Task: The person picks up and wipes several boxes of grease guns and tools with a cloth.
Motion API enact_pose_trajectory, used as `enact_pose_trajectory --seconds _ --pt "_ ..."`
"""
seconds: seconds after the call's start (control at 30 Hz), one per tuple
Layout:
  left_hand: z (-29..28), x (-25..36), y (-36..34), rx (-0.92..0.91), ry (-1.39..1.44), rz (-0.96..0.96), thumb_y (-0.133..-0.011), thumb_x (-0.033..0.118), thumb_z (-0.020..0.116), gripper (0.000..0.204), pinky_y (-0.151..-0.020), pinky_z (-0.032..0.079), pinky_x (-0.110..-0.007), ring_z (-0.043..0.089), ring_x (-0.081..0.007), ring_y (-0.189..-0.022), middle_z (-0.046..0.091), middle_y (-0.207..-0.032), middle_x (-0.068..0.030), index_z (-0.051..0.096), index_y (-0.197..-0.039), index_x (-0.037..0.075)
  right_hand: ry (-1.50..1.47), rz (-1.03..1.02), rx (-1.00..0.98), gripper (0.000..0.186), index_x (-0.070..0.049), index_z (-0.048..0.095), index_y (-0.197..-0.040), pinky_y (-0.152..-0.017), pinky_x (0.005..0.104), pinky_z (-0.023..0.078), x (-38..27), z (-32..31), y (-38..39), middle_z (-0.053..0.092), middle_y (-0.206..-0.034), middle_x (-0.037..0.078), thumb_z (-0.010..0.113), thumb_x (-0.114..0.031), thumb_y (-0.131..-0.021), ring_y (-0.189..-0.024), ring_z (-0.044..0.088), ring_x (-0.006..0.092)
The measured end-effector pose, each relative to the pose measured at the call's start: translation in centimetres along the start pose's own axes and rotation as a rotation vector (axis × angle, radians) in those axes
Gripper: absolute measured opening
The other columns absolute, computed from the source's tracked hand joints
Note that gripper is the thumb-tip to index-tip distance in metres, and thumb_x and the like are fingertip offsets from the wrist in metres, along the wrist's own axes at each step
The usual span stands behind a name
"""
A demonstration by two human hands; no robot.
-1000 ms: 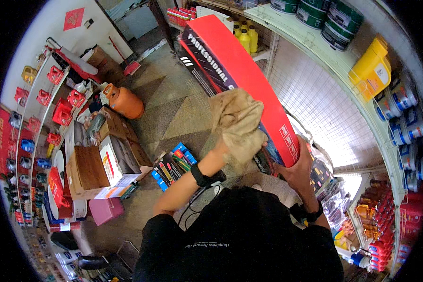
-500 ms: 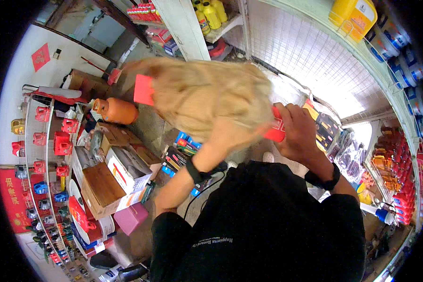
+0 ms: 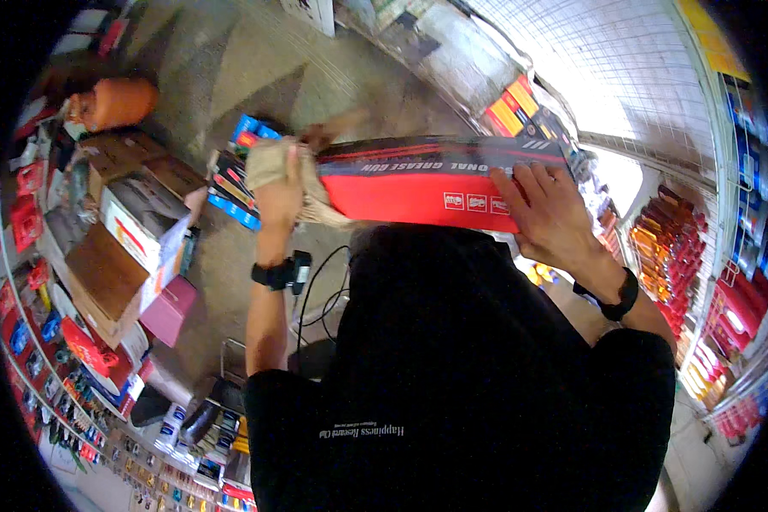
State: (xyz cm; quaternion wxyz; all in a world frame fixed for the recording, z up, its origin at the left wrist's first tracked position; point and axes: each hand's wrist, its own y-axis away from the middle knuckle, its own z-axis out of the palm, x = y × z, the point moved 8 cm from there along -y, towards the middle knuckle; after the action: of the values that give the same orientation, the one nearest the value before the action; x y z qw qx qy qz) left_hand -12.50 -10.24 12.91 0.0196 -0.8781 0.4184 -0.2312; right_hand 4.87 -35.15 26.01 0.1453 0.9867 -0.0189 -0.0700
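A long red and black cardboard box (image 3: pixel 418 192) is held level in front of my body. My right hand (image 3: pixel 559 213) grips its right end, fingers over the top face. At the other end, my left hand (image 3: pixel 280 183) is closed on a bunched tan cloth (image 3: pixel 320 198) that lies against the box. Part of the cloth trails off blurred beyond the box. Dark bands circle both my wrists.
Open cartons (image 3: pixel 107 269) and a pink box (image 3: pixel 169 311) stand to the left, with an orange gas cylinder (image 3: pixel 119 102) beyond them. Blue-edged tool packs (image 3: pixel 230 192) lie on the floor. Stocked shelves with red and amber bottles (image 3: pixel 670 247) line the right.
The cloth spread over most of the box half a second ago; now it is bunched at the left end and the red side shows. My left hand has moved left, and the view has shifted.
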Motion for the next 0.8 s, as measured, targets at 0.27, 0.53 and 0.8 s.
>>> enact_pose_trajectory --seconds 0.27,0.53,0.8 --pt "6.7 -6.0 11.3 -0.660 0.414 -0.980 -0.097 0.042 0.024 0.056 -0.095 0.033 -0.037 0.045 -0.0309 -0.114 0.051 -0.119 -0.0218 0.050 -0.120 -0.002 0.180 0.040 -0.068 0.070 0.000 0.046 -0.122 -0.076 0.0377 0.039 -0.4 0.1 -0.2 0.052 -0.105 0.018 0.069 -0.011 -0.056 -0.094 0.053 0.0293" --pt "-0.8 -4.9 8.7 0.169 1.203 -0.681 -0.094 0.048 0.027 0.055 -0.101 0.030 -0.038 0.042 -0.0263 -0.116 0.043 -0.126 -0.0134 0.039 -0.123 0.003 0.033 0.262 0.038 0.069 -0.004 0.049 -0.117 -0.075 0.0376 0.040 -0.5 -3.8 -1.2 0.052 -0.094 0.011 0.074 -0.009 -0.053 -0.089 0.053 0.0286" --pt "-7.8 -6.4 9.5 0.678 1.251 -0.716 -0.086 0.065 0.026 0.077 -0.108 0.020 -0.042 0.033 -0.0264 -0.125 0.037 -0.135 -0.0102 0.031 -0.134 0.005 -0.609 0.714 -0.032 0.074 0.004 0.048 -0.118 -0.092 0.0280 0.038 2.2 -1.0 0.8 0.061 -0.105 0.015 0.075 -0.002 -0.050 -0.098 0.057 0.0202"
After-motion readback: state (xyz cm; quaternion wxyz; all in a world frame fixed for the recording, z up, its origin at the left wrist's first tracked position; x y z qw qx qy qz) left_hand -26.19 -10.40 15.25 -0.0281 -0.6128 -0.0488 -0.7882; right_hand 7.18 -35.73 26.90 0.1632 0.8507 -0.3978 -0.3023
